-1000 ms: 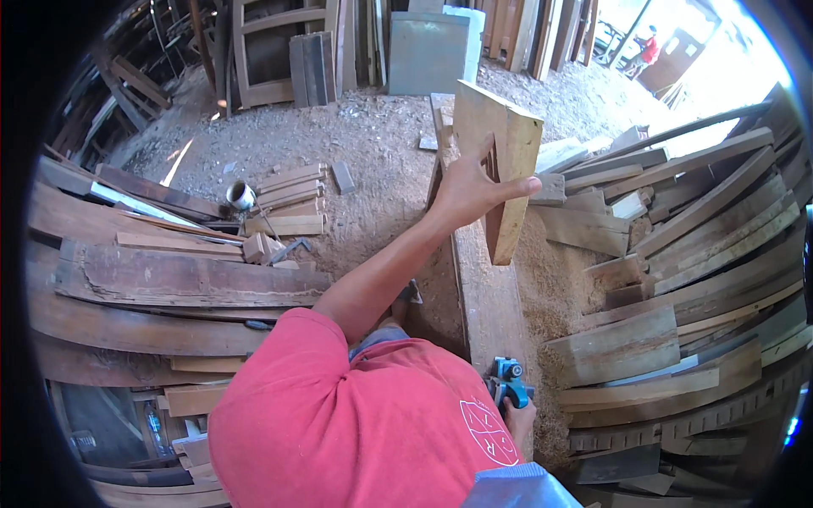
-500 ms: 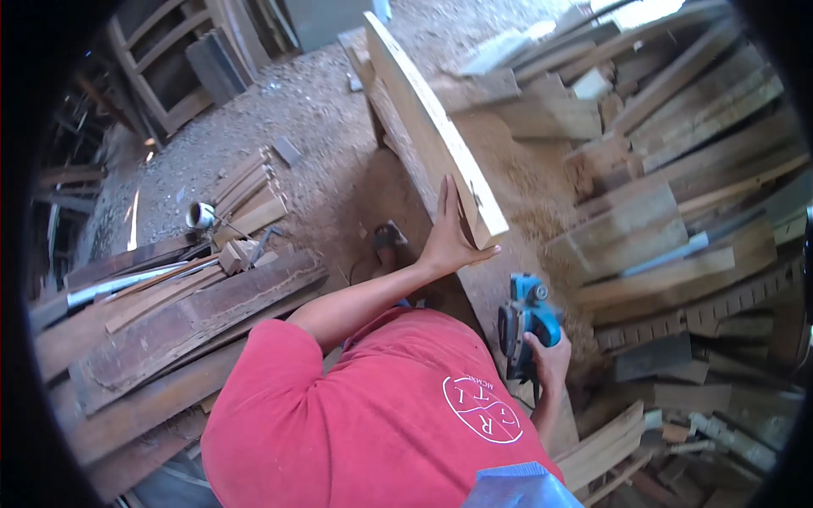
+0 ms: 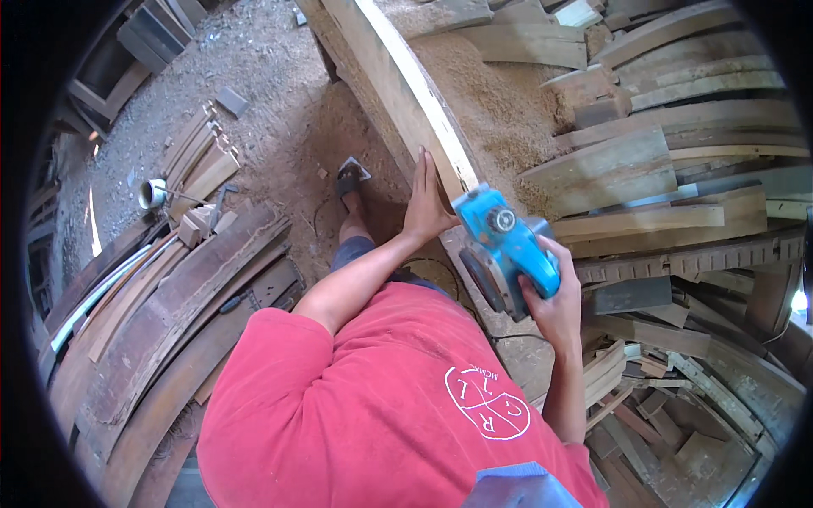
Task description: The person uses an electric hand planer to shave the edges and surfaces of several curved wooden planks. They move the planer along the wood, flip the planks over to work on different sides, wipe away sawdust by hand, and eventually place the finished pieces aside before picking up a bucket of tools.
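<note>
Power planer (image 3: 511,243), blue, grasped by the right hand (image 3: 555,296) at the near end of an edge-standing board (image 3: 396,80). Left hand (image 3: 428,205): fingers extended along the board's left face; clasp uncertain. Planing pass apparently starting; next move calls for level seating. Farther left: white pot (image 3: 152,194), contents indistinct.

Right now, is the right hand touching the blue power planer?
Touching: the head view shows the right hand closed around the handle of the blue power planer, with no gap between them.

Long wooden bench (image 3: 523,360), 1 pale board (image 3: 396,85) on edge along its top
</note>
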Demonstrator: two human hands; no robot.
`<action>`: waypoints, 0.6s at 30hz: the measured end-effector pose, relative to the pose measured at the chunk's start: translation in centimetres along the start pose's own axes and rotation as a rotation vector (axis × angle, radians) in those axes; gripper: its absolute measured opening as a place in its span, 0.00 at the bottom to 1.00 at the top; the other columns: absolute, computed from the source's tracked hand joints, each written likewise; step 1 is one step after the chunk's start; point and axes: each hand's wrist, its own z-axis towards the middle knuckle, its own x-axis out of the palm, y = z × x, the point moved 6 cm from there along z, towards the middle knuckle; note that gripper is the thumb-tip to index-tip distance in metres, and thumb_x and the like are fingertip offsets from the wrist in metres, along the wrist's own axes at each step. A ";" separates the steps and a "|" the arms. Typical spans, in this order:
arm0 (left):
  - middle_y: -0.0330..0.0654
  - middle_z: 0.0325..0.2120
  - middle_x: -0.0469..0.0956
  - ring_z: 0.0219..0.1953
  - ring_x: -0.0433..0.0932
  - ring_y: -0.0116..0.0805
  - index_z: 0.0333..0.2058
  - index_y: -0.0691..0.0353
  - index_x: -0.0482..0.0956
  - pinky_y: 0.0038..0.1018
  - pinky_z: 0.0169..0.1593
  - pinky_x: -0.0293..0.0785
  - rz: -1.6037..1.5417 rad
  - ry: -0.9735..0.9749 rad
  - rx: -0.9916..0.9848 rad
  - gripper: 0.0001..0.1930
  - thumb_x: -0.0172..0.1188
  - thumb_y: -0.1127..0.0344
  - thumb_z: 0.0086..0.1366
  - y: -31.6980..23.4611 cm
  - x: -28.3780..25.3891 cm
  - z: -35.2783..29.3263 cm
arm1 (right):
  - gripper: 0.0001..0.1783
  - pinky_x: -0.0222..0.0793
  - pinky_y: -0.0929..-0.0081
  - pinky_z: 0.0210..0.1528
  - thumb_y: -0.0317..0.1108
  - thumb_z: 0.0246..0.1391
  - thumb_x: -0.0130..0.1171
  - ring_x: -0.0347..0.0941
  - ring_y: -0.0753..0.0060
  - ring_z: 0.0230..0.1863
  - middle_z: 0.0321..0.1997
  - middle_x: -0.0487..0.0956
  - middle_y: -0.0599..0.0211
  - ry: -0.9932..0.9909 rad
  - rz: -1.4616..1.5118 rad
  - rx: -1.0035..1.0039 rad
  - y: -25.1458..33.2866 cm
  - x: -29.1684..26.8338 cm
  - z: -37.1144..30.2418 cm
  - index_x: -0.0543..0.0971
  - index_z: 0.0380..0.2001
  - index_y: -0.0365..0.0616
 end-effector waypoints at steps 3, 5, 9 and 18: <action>0.65 0.77 0.37 0.79 0.40 0.65 0.76 0.71 0.36 0.47 0.80 0.47 0.063 0.009 0.093 0.76 0.86 0.55 0.40 1.7 1.0 -0.3 | 0.21 0.76 0.61 0.56 0.25 0.55 0.67 0.84 0.51 0.53 0.48 0.85 0.48 0.093 0.009 -0.060 0.6 1.9 4.2 0.79 0.53 0.41; 0.66 0.77 0.40 0.78 0.42 0.68 0.76 0.72 0.39 0.48 0.79 0.49 0.186 0.043 0.224 0.75 0.86 0.53 0.39 0.6 0.7 0.1 | 0.20 0.76 0.60 0.55 0.26 0.55 0.66 0.84 0.49 0.52 0.48 0.85 0.47 0.068 0.025 -0.132 2.5 3.8 7.8 0.80 0.52 0.42; 0.69 0.75 0.46 0.76 0.46 0.71 0.74 0.74 0.44 0.50 0.78 0.53 0.092 0.143 0.042 0.73 0.85 0.49 0.39 2.5 1.2 -0.8 | 0.17 0.76 0.57 0.55 0.31 0.55 0.66 0.83 0.43 0.51 0.46 0.85 0.44 0.018 0.040 -0.308 8.3 8.1 17.4 0.82 0.48 0.41; 0.67 0.75 0.46 0.75 0.52 0.69 0.75 0.73 0.41 0.50 0.77 0.54 0.195 0.063 0.083 0.75 0.84 0.46 0.39 2.9 0.2 -0.8 | 0.20 0.76 0.63 0.52 0.29 0.55 0.64 0.83 0.62 0.46 0.42 0.85 0.52 0.178 -0.039 -0.179 5.2 6.5 11.3 0.81 0.51 0.37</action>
